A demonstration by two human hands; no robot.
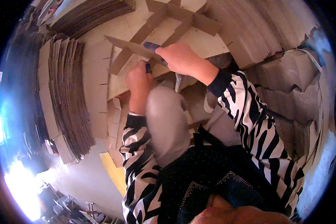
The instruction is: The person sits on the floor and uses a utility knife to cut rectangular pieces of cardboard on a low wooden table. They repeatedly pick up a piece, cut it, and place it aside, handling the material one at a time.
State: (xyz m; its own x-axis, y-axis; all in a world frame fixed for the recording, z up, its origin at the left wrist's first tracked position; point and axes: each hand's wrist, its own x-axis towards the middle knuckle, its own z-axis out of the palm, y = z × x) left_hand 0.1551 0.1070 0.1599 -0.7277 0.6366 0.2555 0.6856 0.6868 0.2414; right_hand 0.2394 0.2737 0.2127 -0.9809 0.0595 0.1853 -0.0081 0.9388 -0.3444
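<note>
A slotted cardboard divider strip (123, 44) stands on edge across other strips on a pale board (119, 28). My right hand (181, 59) is closed on the near right part of this strip, with dark covers on its fingertips. Beside it, my left hand (138, 76) is closed, its dark-covered thumb against the cardboard at the board's near edge. Its other fingertips are hidden. Farther back, crossed strips form an interlocked cardboard grid (190, 18), standing upright on the board.
Flat slotted cardboard pieces (69, 93) are stacked at the left, and another stack (93, 16) lies at the far left. Large stacked sheets (250, 33) fill the far right. Bent grey-brown sheets (287, 74) lie at the right. A yellow strip (112, 171) is at the lower left.
</note>
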